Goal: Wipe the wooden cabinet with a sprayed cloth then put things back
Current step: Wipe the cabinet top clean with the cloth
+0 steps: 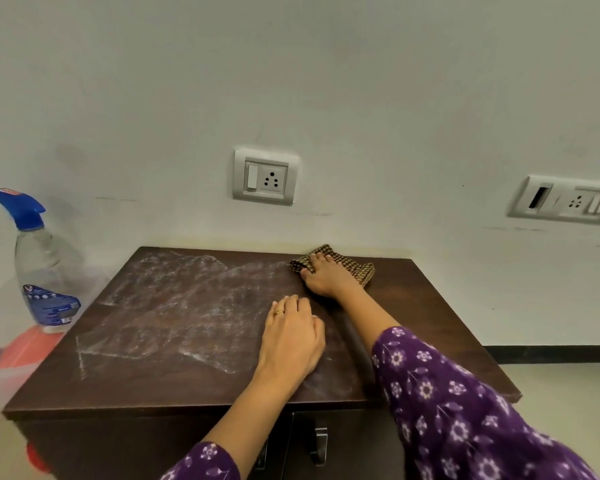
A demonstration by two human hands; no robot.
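Dark-brown wooden cabinet (153,382) stands against a white wall, its top streaked with a whitish film (174,306) across the left and middle. A person's right hand (326,278), fingers laid flat, presses a brown checked cloth (357,268) onto the rear of the top, below a grey wall socket (264,176). The left hand (290,337) rests palm-down near the middle, fingers loosely curled, holding nothing. A clear plastic spray bottle (44,271) with a blue trigger stands upright to the cabinet's left, apart from it.
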